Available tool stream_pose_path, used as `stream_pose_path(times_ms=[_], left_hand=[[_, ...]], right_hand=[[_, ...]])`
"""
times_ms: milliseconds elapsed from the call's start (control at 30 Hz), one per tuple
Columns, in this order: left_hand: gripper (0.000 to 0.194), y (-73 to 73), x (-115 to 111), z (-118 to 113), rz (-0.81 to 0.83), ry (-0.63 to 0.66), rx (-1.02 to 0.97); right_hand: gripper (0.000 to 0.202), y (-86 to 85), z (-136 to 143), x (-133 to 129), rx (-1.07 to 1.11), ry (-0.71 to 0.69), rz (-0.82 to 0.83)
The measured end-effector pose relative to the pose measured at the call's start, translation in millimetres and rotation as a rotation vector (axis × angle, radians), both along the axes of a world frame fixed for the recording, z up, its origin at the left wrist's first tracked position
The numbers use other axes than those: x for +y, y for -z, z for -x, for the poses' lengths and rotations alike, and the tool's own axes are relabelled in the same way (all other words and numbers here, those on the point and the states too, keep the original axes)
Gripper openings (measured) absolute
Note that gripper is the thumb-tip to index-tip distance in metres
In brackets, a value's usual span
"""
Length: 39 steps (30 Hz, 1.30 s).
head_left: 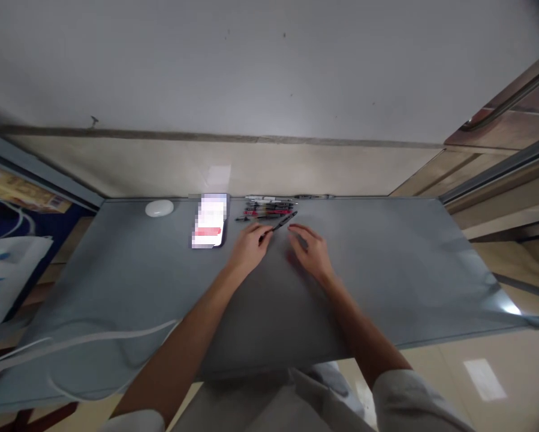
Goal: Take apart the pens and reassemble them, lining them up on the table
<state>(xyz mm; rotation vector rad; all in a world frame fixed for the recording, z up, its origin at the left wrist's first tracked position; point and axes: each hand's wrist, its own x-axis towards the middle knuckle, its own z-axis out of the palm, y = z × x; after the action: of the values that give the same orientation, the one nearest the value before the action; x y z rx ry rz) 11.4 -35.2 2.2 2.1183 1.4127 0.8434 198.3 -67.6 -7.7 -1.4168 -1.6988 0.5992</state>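
Between the thumb and fingers of my left hand [251, 243] is a dark pen [285, 221], tilted up to the right. My right hand [311, 249] is just right of the pen's far end, fingers apart and curved, with nothing seen in it. Beyond my left hand, several pens lie side by side in a stack of rows, among them a red one [269, 212] and a white one [261, 198]. A separate dark pen [314, 196] lies along the table's back edge, to the right of the others.
A lit phone [210, 221] lies left of the pens on the grey table [386, 264]. Farther left is a white rounded object [159, 208]. A white cable [93, 337] crosses the table's front left. The wall [269, 159] stands behind the back edge.
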Motion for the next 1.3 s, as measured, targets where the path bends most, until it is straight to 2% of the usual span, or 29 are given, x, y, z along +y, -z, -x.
stream_pose_path(times_ms=[100, 200, 367, 500, 667, 833, 1067, 1200, 1300], left_hand=[[0.024, -7.9, -7, 4, 0.174, 0.016, -0.154], [0.029, -11.2, -11, 9, 0.379, 0.088, -0.275], [0.031, -9.5, -12, 11, 0.553, 0.188, -0.419], [0.031, -11.8, -9, 11, 0.583, 0.231, -0.385], [0.029, -15.9, 3, 9, 0.476, 0.195, -0.322], [0.025, -11.2, 20, 4, 0.371, 0.165, -0.307], [0.025, 4.9, 31, 2, 0.478, 0.184, -0.401], [0.030, 11.6, 29, -1, 0.434, 0.075, -0.463], [0.029, 13.7, 27, -2, 0.393, 0.068, -0.462]], right_hand=[[0.028, -3.7, 2, 5, 0.331, 0.077, 0.178], [0.030, -6.8, 5, 10, 0.648, 0.090, 0.307], [0.024, -11.5, 14, 13, 0.952, 0.039, 0.292], [0.021, -13.2, 20, 17, 1.120, 0.060, 0.292], [0.019, -15.5, 25, 32, 1.195, 0.083, 0.290], [0.019, -11.0, 28, 49, 1.276, 0.128, 0.236], [0.023, 3.1, 30, 59, 1.309, 0.195, 0.214], [0.025, 6.5, 28, 62, 1.251, 0.178, 0.200], [0.026, 7.3, 29, 61, 1.169, 0.192, 0.200]])
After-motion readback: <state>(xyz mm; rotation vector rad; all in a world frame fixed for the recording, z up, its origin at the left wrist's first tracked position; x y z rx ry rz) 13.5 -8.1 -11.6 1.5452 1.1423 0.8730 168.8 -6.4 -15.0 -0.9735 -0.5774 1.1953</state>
